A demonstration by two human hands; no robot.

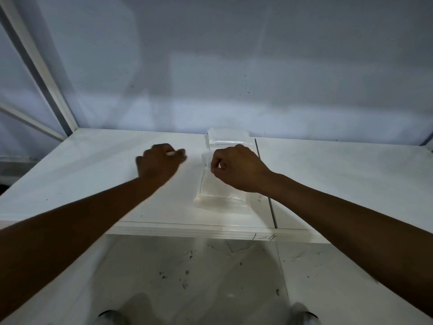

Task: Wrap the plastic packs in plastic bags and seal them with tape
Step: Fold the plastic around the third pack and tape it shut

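Head view down (close) on table [328, 179].

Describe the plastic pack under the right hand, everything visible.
The plastic pack is a clear, glossy, flat rectangular packet, whitish against the white table on which it lies flat, its long side running away from the person. The right hand, fingers curled, rests on its far half and hides it. A second pack lies just beyond.

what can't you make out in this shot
Head view only:
- Left hand: blurred; the small white thing it pinches is unidentifiable.
- Near pack: upper part hidden under the right hand; that grip is unclear.
- Far pack: washed out against the white table.
- Tape: none discernible.
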